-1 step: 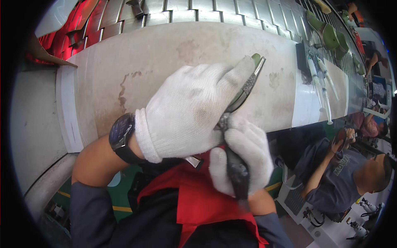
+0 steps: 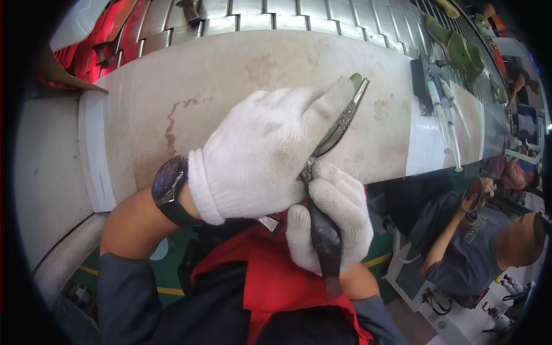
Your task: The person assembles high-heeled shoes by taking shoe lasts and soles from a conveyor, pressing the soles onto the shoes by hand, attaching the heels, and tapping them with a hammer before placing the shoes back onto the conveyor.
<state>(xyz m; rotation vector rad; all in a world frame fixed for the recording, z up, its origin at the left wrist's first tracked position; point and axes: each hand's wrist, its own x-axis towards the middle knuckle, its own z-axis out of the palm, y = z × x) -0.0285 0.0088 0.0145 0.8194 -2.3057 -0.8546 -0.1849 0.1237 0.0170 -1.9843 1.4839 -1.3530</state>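
your left hand (image 2: 261,155) wraps a green piece (image 2: 356,79) over the near bench (image 2: 201,80) edge, steadying it. your right hand (image 2: 336,221) clamps pliers (image 2: 339,126), whose jaws seem to bite the piece.

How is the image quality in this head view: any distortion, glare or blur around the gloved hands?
Head view: strong fisheye bend along the workbench edge, black vignette at the corners; glare on the metal slats; left hand, right hand and the tool are sharp.
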